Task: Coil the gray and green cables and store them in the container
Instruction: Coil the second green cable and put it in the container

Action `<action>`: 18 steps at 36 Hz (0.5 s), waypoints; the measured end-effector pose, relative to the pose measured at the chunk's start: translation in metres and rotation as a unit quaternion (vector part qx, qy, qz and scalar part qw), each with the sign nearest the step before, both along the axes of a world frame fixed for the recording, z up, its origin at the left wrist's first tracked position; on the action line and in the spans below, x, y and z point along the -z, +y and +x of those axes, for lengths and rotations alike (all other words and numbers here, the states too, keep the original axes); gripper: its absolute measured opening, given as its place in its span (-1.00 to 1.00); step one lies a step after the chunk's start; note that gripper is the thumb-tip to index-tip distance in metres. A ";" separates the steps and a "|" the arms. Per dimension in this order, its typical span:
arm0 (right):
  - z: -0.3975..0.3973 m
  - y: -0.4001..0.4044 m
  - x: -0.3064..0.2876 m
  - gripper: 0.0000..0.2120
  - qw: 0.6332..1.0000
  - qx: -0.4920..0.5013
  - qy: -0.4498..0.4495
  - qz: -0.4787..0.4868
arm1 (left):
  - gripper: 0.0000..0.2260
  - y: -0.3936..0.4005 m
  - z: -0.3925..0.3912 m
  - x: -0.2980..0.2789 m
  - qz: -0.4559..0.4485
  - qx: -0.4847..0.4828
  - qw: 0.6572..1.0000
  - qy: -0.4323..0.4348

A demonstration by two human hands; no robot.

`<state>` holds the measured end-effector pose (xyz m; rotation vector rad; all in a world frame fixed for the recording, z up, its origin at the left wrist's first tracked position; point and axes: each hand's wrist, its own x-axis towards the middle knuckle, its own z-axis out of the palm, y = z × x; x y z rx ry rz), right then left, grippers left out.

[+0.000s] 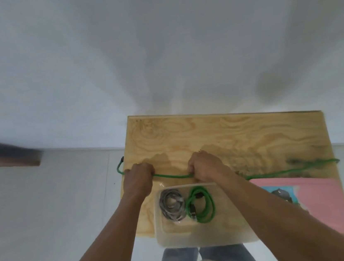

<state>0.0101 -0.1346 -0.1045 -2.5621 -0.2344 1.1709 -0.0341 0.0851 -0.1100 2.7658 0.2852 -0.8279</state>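
gripping a loose green cable over the surface, left hand and right hand are each fisted around it. at 6 o'clock, the container is holding a gray coil and a green coil.

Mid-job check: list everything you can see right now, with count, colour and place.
wooden table: one, light plywood, centre right.
container: one, clear plastic, near table edge.
gray cable: one, coiled, in container, left.
coiled green cable: one, in container, right.
loose green cable: one, stretched across table, held by both hands.
pink sheet: one, table's right side.
left hand: closed on loose green cable.
right hand: closed on it too.
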 end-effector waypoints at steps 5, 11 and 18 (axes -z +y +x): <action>0.007 0.002 -0.014 -0.72 1.000 -0.013 -0.009 -0.004 | -0.83 0.001 0.016 -0.019 -0.043 -0.018 0.999 -0.005; 0.025 0.007 -0.063 -0.68 0.995 0.019 -0.102 -0.003 | -0.89 0.006 0.035 -0.052 -0.138 -0.071 0.985 -0.078; 0.028 0.006 -0.142 -0.81 0.956 0.091 -0.264 0.088 | -0.88 0.009 0.026 -0.105 -0.243 -0.127 0.937 -0.214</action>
